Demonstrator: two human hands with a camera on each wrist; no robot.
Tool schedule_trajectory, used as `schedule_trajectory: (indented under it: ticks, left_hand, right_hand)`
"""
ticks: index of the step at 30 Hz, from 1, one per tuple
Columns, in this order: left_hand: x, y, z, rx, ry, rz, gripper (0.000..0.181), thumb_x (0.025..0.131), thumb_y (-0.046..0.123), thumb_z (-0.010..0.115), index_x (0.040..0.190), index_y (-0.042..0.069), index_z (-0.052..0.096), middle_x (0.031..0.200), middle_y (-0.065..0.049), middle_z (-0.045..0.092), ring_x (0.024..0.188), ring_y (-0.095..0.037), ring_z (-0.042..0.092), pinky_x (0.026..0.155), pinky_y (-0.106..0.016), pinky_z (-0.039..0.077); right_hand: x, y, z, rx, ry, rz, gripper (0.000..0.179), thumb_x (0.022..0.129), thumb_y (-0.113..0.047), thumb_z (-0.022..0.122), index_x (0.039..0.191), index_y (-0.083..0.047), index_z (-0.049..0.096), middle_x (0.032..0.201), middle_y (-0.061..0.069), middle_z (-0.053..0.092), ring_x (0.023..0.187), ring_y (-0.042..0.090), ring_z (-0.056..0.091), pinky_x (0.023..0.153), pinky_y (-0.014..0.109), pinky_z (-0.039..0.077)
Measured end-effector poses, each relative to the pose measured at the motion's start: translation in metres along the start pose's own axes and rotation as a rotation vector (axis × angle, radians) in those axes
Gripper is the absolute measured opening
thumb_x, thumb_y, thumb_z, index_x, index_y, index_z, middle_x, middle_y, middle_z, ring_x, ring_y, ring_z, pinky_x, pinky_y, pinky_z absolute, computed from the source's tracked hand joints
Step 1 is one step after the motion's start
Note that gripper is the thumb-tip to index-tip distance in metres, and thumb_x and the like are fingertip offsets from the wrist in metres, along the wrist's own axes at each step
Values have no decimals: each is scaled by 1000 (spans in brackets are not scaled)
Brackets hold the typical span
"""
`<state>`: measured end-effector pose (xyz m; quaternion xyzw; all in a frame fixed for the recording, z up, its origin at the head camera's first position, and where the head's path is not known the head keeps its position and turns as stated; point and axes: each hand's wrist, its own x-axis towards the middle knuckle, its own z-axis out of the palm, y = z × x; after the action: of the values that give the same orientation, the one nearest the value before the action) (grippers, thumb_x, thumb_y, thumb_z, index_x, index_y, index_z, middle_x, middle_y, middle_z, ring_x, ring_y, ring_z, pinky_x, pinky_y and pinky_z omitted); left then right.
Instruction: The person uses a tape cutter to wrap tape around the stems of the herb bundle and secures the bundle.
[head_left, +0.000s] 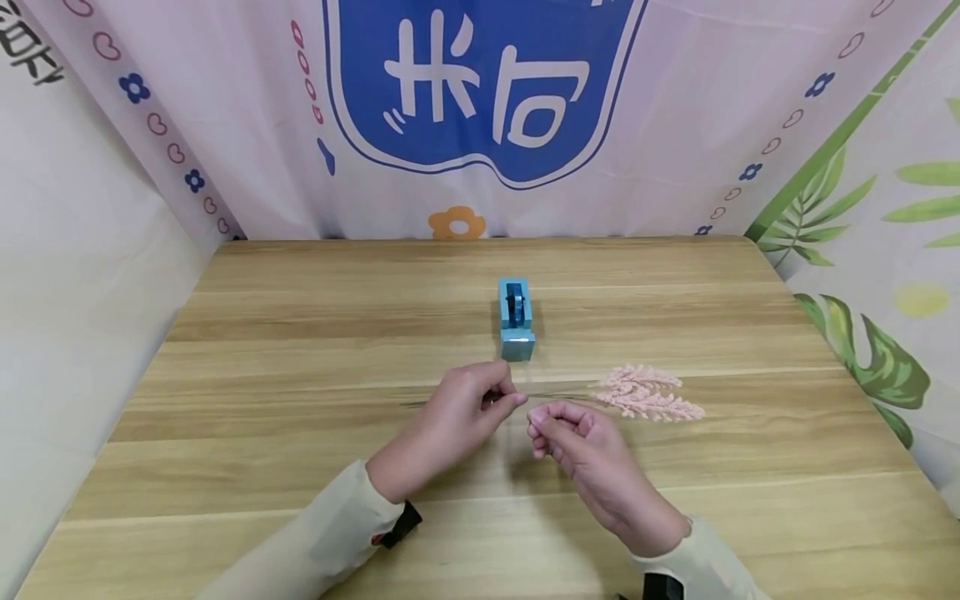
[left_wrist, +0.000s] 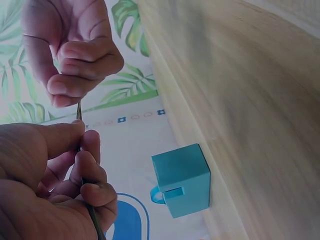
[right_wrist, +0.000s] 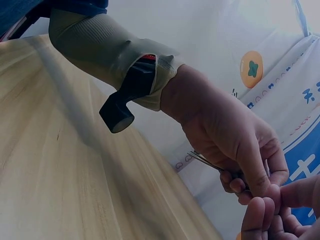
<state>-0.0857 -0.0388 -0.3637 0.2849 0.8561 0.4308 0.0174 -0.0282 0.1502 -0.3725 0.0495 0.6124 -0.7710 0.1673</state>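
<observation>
In the head view, my left hand (head_left: 465,408) pinches the thin dark stems (head_left: 558,395) of pink flower sprays (head_left: 648,393). The stems lie roughly sideways, blossoms to the right and cut ends left of the hand. Just below the stems, my right hand (head_left: 588,450) has curled fingers, with thumb and forefinger pinched around a tiny pale piece, too small to identify. Left wrist view: the stems run through the left hand (left_wrist: 55,175) up behind the right hand (left_wrist: 75,55). In the right wrist view the fingertips of both hands meet closely, the right hand (right_wrist: 280,215) partly cut off.
A blue tape dispenser (head_left: 516,321) stands on the wooden table (head_left: 300,333) just beyond the hands. A printed curtain (head_left: 255,100) hangs behind the table's far edge, with leaf-patterned fabric (head_left: 862,333) on the right.
</observation>
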Motion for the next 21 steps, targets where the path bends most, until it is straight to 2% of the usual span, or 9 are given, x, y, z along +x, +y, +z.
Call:
schedule_trajectory:
  ticks: [12,21]
  left_hand:
    - [-5,10,-3,27,-3,-25,15,97,10,75,85,13,67,75,5,62,63,-5,47,54,-18,40]
    - [-7,8,-3,20,6,50,16,96,7,75,84,10,66,77,2,64,66,-5,47,56,-19,43]
  right_hand:
    - [0,0,1,6,14,12,11,103,-8,63,106,2,66,92,-3,71,90,9,65,82,20,57]
    - [1,2,2,16,22,21,11,103,-8,63,106,3,65,91,-4,71,89,9,66,81,20,57]
